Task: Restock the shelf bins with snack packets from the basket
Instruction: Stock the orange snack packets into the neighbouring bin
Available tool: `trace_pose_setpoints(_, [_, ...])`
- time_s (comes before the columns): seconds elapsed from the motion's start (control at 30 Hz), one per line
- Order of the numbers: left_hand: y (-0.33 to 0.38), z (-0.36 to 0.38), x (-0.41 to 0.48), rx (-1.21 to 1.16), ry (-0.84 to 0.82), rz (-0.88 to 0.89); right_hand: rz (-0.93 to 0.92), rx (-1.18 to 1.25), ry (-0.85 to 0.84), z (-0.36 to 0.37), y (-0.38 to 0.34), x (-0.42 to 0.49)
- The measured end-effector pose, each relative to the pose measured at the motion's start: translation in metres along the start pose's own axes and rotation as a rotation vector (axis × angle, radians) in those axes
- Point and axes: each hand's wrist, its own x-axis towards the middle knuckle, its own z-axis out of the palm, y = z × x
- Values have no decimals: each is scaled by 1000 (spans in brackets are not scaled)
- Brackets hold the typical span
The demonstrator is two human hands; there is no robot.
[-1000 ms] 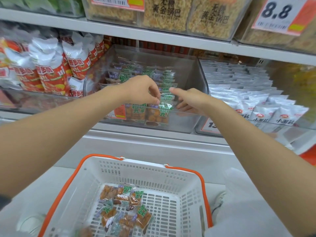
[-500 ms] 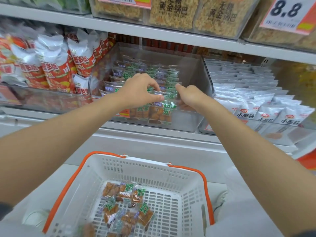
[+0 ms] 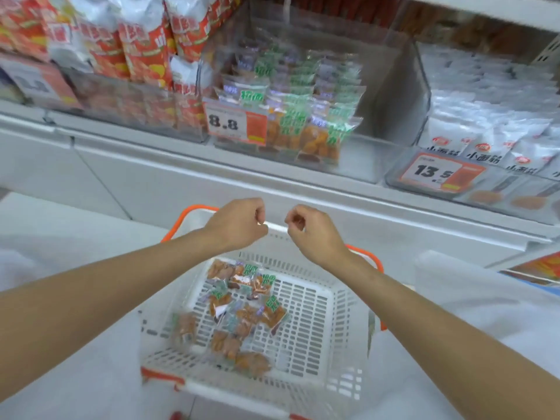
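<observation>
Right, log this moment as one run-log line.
left hand curled, empty | right hand curled, empty | basket holds packets | bin part-filled

"8.8" on price tag (image 3: 236, 124) of middle bin (image 3: 394, 95); "13.5" on right-bin tag (image 3: 436, 172); "小面筋" on white packets (image 3: 485, 153) (far-left tag (image 3: 36, 83) blurred).

A price tag (image 3: 236, 125) on orange and white reads 8.8 — a second tag (image 3: 436, 172), further right, reads 13.5. Red-and-white bags (image 3: 136, 47) stand upper left; white packets (image 3: 485, 122) lie stacked at right.
</observation>
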Motion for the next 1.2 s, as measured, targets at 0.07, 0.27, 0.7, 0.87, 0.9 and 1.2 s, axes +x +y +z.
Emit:
trace_pose_setpoints(0.07, [-25,17,-4,50,-139,-96,112,-42,-139,22,18,-4])
trace_pose_setpoints(0.27, [-67,53,-8,148,-436,-226,439,-188,-581,97,80,-24])
trace_pose_setpoints(0.7, [-98,85,-23,201,-558,-351,699,-85,-658,224,149,-50])
trace_pose_setpoints(0.87, [-98,90,-20,228,-605,-312,606,-190,-740,230,133,-58])
trace_pose_setpoints(0.9, [-99,91,-19,231,-612,-313,612,-112,-752,224,126,-58])
trace_pose_setpoints(1.2, [-83,79,-15,-204,-561,-460,573,566,-529,89,62,-4])
